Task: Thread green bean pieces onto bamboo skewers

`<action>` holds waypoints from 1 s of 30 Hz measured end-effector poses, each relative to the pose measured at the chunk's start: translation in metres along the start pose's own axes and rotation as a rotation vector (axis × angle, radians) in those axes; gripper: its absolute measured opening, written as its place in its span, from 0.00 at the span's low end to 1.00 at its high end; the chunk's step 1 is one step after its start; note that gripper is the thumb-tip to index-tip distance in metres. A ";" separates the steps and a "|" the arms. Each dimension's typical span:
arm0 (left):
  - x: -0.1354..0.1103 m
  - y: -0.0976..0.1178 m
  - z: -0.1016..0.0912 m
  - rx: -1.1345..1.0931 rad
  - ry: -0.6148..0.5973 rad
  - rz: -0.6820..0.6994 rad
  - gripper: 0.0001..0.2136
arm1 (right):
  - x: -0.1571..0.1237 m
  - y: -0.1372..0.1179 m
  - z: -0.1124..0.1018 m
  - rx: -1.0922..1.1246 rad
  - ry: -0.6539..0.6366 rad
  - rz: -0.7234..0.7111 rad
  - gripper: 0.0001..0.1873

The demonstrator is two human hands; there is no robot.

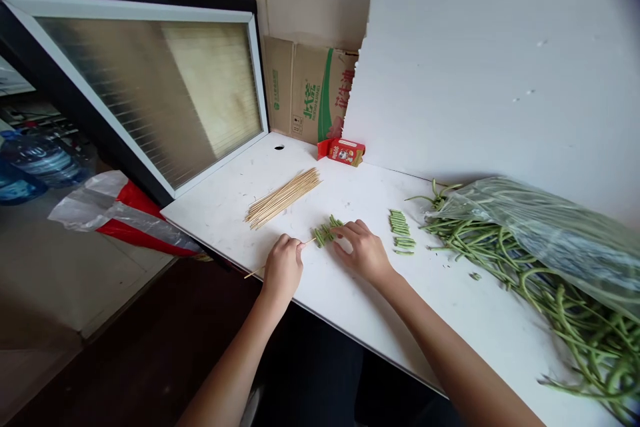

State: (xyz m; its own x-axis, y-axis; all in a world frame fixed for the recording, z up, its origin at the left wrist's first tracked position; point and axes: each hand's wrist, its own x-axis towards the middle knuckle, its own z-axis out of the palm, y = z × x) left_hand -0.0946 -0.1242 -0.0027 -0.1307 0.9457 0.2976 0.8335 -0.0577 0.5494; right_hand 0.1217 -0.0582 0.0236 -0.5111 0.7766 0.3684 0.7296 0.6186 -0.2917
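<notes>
My left hand (284, 265) is closed around a thin wooden skewer (256, 272), whose rear end sticks out past the table's front edge. Short green bean pieces (323, 236) sit side by side crosswise on the skewer's far part. At their right end, my right hand (364, 250) has its curved fingertips on the bean pieces; the fingers partly hide the skewer's tip. To the right of that hand, more cut bean pieces (399, 222) lie in a neat column on the white table. Behind my hands rests a bundle of bare skewers (283, 199).
Long green beans (560, 307) spill from a clear plastic bag (545, 227) on the right. A small red box (345, 151) and a cardboard carton (307, 90) stand at the back. A framed glass panel (165, 93) leans on the left; a white board (475, 60) rises behind.
</notes>
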 end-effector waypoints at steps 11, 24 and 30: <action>0.014 -0.017 0.008 -0.052 0.057 0.062 0.11 | 0.014 -0.010 0.002 -0.089 -0.102 -0.011 0.14; 0.038 -0.024 0.003 -0.033 0.145 0.088 0.11 | 0.027 -0.061 0.028 -0.056 -0.259 0.449 0.24; 0.047 -0.022 -0.002 -0.022 0.135 0.089 0.11 | 0.029 -0.052 0.021 -0.020 -0.321 0.526 0.11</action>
State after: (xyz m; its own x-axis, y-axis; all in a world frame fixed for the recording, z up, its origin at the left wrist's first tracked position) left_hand -0.1200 -0.0795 0.0009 -0.1292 0.8852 0.4470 0.8331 -0.1476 0.5330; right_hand 0.0595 -0.0652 0.0311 -0.1897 0.9762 -0.1050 0.9277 0.1432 -0.3448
